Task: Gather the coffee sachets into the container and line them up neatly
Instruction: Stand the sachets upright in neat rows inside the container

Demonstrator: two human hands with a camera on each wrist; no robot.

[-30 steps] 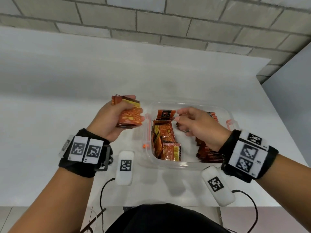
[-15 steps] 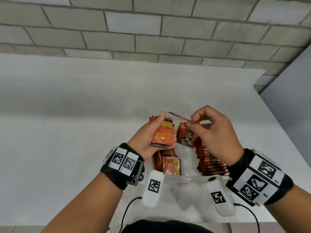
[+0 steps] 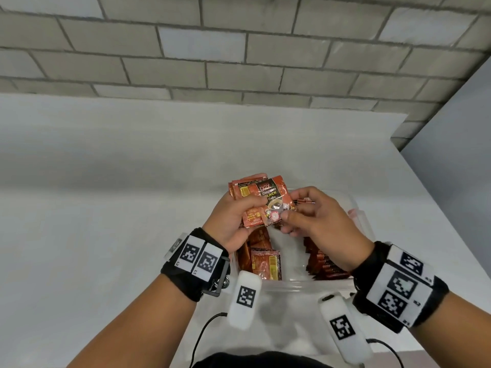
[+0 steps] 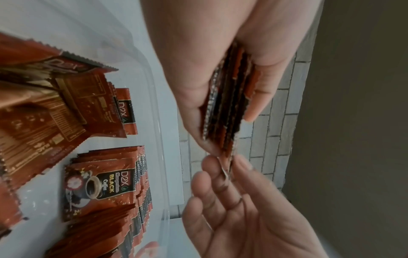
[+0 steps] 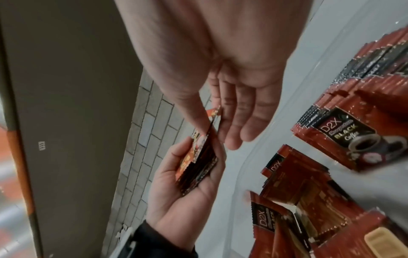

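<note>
Nearest the camera, both wrists with tag bands, then the clear container (image 3: pixel 297 284) on the white worktop (image 3: pixel 106 235). Inside it: a loose jumble of sachets (image 3: pixel 261 261) on the left side, a tidy upright row of sachets (image 3: pixel 322 264) on the right side, bare floor between. Above the container's far half, both hands meet. Left hand (image 3: pixel 231 221) curls round a stack of sachets (image 3: pixel 251 193), thumb on front, fingers behind, stack edge-on in the left wrist view (image 4: pixel 225 108). Right hand (image 3: pixel 316 221) pinches the front sachet (image 3: pixel 273 201) at its lower right corner, thumb and forefinger closed on it, other fingers loosely out; the sachet lies face-up against the stack, printed "D2X BLACK Coffee". Hands touching through the sachets, held clear of the container's contents. Beyond: bare worktop, then grey brick wall (image 3: pixel 239 49)
</note>
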